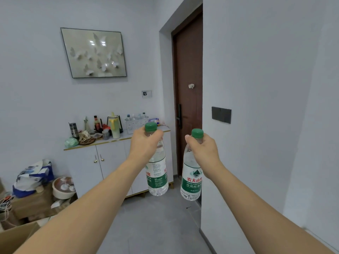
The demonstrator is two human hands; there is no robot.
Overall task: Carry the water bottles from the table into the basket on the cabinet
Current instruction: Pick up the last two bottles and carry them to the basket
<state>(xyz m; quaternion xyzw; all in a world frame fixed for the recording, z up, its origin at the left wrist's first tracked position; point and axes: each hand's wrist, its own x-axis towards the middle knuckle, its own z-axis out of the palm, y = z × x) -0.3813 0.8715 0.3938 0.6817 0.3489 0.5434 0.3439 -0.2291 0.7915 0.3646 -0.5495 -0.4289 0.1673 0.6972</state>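
Left hand (145, 142) and right hand (203, 149) each wrapped tight round a bottle neck, left bottle (157, 173) and right bottle (191, 178) dangling below the fingers, basket (134, 124) beyond.

Framed butterfly picture (94, 53) on wall ahead of me. Brown door (189, 74) to right, dark switch plate (221, 114) on near wall. Yellow-lidded jug (114, 127), sauce bottle (96, 122), steel tumbler (73, 129), green bag (70, 142) crowd counter. Cardboard boxes (33, 202), blue-white bag (34, 177), round pot (63, 186) on floor at left.
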